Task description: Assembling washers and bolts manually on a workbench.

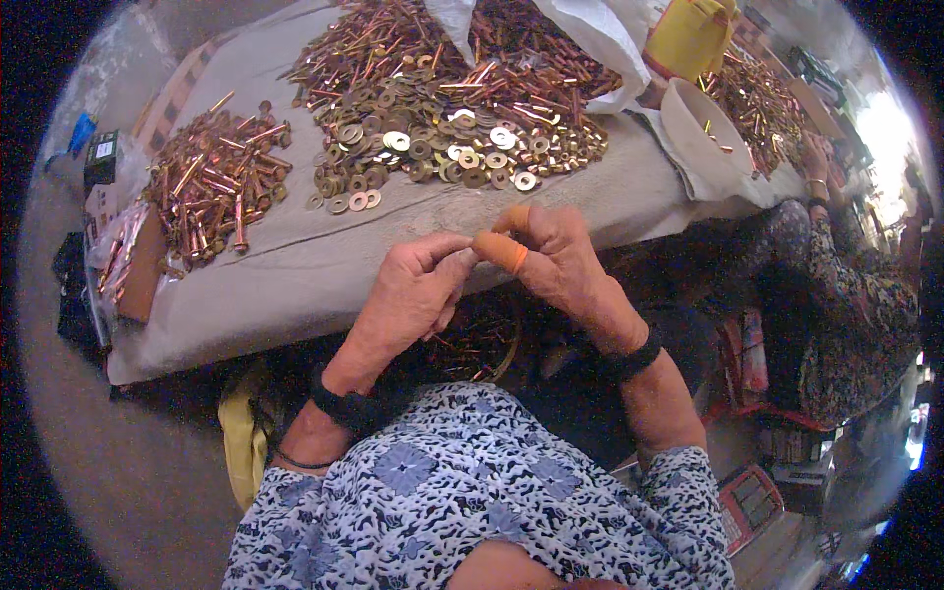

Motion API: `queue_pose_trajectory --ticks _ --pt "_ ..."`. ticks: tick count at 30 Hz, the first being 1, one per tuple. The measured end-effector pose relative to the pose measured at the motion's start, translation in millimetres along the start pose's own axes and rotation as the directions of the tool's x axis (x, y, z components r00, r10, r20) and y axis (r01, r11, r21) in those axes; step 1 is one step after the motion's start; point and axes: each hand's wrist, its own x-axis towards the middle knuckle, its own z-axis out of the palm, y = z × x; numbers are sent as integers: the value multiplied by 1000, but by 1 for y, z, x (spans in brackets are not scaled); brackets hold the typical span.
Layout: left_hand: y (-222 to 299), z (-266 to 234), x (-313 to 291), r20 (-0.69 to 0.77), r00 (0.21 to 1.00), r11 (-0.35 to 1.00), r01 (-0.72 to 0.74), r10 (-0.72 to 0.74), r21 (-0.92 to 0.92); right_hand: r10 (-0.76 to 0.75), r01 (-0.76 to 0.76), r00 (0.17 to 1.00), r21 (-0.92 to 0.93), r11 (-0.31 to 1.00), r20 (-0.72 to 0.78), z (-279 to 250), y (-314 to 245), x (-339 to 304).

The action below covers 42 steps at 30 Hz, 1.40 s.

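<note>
My left hand and my right hand meet at the fingertips over the front edge of the cloth-covered table. Both are closed in a pinch; whatever lies between the fingers is hidden or too small to name. Orange finger cots cover the thumb and a finger of my right hand. Just beyond my hands lies a heap of flat washers, with small nuts at its right side. Behind them rises a large pile of copper-coloured bolts.
A smaller bolt pile lies left, beside a cardboard box. A white sack and a tipped white bucket stand right, near a yellow bag. A container of bolts sits below my hands. Another person works at right.
</note>
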Motion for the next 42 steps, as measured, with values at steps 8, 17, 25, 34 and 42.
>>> queue_pose_trajectory --ticks 8,17,25,34,42 --pt "0 -2 3 6 998 997 57 -57 -55 72 -189 881 -209 959 -467 -20 27 16" --pt "8 -2 0 -28 998 997 61 -62 -46 -99 -217 871 -557 802 -481 -26 43 25" --pt "6 -6 -1 -46 997 996 51 -55 -78 59 -6 920 137 991 -387 -11 13 10" --pt "9 -4 1 -10 997 997 70 -70 -32 103 -57 983 283 957 -150 0 7 -4" --pt "6 -8 2 10 997 997 82 -82 -6 48 -23 997 401 916 -52 -8 6 -9"
